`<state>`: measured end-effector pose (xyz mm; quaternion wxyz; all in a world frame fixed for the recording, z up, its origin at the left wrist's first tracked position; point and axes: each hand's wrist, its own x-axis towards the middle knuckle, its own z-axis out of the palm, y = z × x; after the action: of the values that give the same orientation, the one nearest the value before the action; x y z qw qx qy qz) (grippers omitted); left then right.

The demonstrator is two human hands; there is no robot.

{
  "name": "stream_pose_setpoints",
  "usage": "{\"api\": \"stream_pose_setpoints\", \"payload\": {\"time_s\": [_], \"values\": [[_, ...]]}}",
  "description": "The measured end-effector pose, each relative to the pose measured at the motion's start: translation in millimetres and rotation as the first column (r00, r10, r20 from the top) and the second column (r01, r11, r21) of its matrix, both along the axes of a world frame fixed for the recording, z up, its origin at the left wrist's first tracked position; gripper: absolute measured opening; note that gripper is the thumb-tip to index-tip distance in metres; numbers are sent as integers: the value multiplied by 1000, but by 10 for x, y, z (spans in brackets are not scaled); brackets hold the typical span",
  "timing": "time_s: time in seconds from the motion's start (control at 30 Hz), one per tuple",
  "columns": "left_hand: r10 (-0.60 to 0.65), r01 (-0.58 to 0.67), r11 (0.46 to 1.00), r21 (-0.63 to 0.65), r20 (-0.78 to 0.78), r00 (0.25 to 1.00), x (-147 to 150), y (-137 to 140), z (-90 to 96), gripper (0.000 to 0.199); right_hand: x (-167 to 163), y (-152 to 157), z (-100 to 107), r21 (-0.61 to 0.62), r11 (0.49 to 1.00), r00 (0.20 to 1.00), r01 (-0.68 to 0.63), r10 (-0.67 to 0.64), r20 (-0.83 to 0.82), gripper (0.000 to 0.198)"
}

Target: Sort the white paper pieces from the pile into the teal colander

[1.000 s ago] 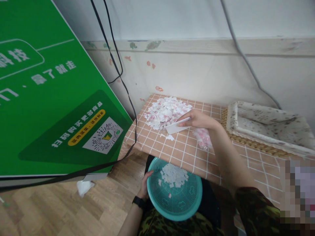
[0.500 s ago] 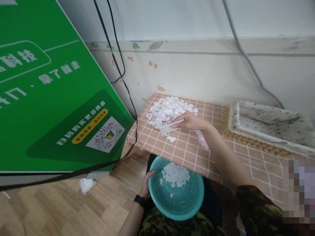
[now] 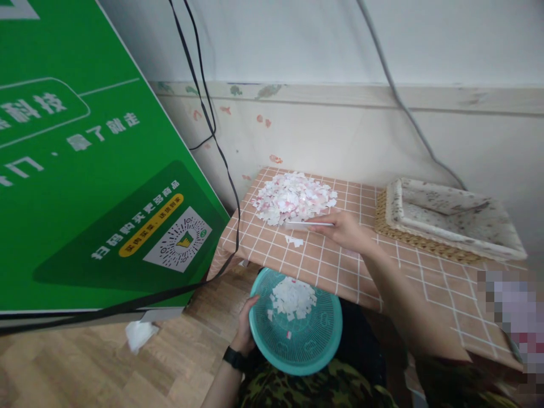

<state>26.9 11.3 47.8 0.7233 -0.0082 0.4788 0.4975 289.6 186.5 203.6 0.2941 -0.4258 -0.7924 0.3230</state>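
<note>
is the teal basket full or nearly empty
Nearly empty: the teal basket holds only a small heap of white paper scraps; most of its mesh floor shows bare.

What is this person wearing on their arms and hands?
Both hands are bare, no gloves. The left hand has a black band, like a watch or tracker, round the wrist. The right hand and forearm are uncovered; a camouflage-patterned sleeve in dark green and brown begins near the elbow.

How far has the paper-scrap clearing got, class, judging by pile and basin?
Done: some white scraps lie in the round teal plastic basin, gripped by the left hand. In hand: the right hand holds a flat white card beside the pink-and-white paper pile. Left: most of that pile.
</note>
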Motion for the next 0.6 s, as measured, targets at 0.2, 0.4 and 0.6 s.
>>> {"api": "stream_pose_setpoints", "payload": {"time_s": [0.2,0.4,0.6], "values": [[49,-48,998,31,-33,998,-122,33,152,22,3,-750,-448,93,936,941,339,-336,-49,26],[31,-31,998,45,-1,1000,-207,74,295,19,-30,-964,-515,4,927,915,376,-371,-156,22],[-9,9,998,62,12,1000,-282,125,348,22,-76,-998,-481,-19,953,942,303,-302,-146,23]]}}
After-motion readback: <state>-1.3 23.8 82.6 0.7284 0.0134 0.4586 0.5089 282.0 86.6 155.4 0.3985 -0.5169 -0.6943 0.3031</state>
